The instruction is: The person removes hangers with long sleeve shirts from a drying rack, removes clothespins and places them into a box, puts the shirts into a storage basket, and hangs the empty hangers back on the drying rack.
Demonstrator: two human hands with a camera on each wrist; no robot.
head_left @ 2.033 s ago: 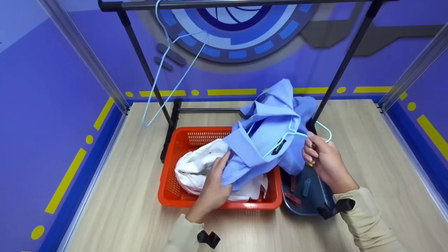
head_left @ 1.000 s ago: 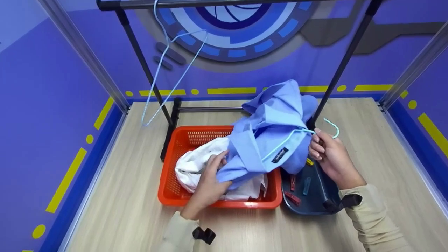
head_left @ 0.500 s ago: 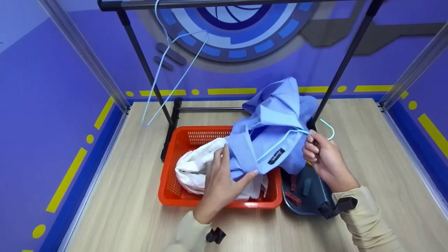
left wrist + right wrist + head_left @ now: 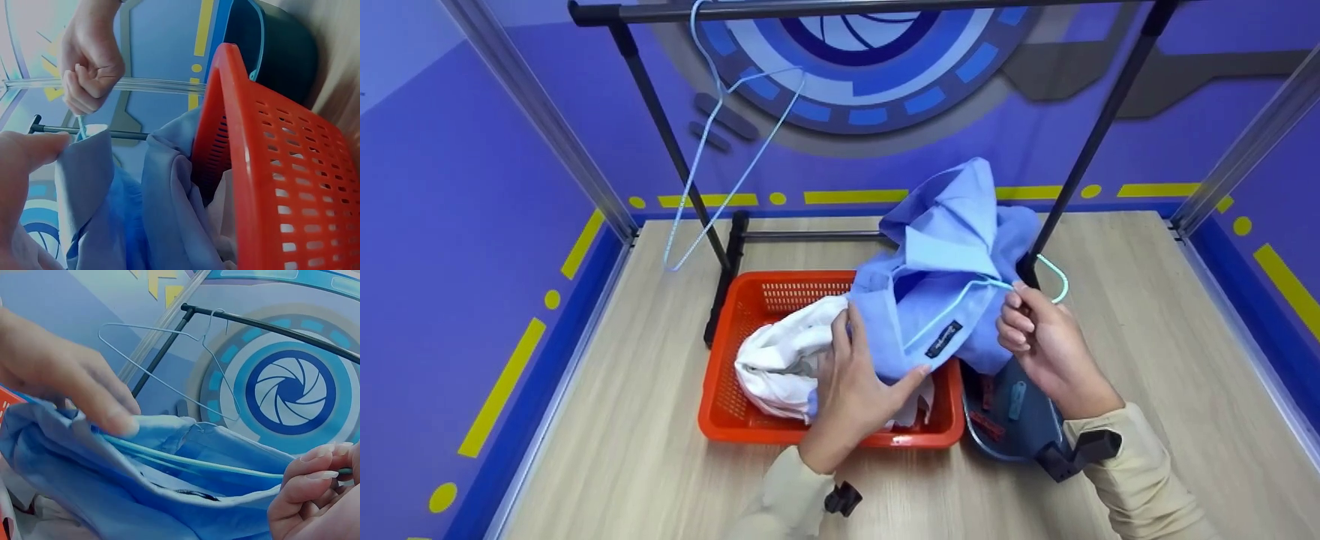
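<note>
A light blue shirt [image 4: 937, 300] with a dark neck label is bunched over the basket, its collar facing the hands. Inside the neck runs a pale blue wire hanger [image 4: 1054, 279]. My right hand [image 4: 1039, 337] pinches that hanger at the neck below its hook, fingers curled. My left hand [image 4: 859, 379] holds the shirt at the collar's left side, its thumb on the near collar edge and its fingers spread along the cloth. In the right wrist view the hanger [image 4: 225, 468] passes through the collar opening, and the left hand's thumb lies close over its far end.
An orange basket [image 4: 720, 405] holds white cloth [image 4: 769, 367]. At its right stands a dark bin [image 4: 1012, 442] with several clothespins [image 4: 1017, 400]. Behind rises a black garment rack [image 4: 660, 112], with another wire hanger [image 4: 690, 180] hanging from its rail at left.
My left hand has moved right from the shirt's lower left cloth to the collar edge, thumb out. My right hand and the hanger first shift right, then back left; the collar now opens wider.
</note>
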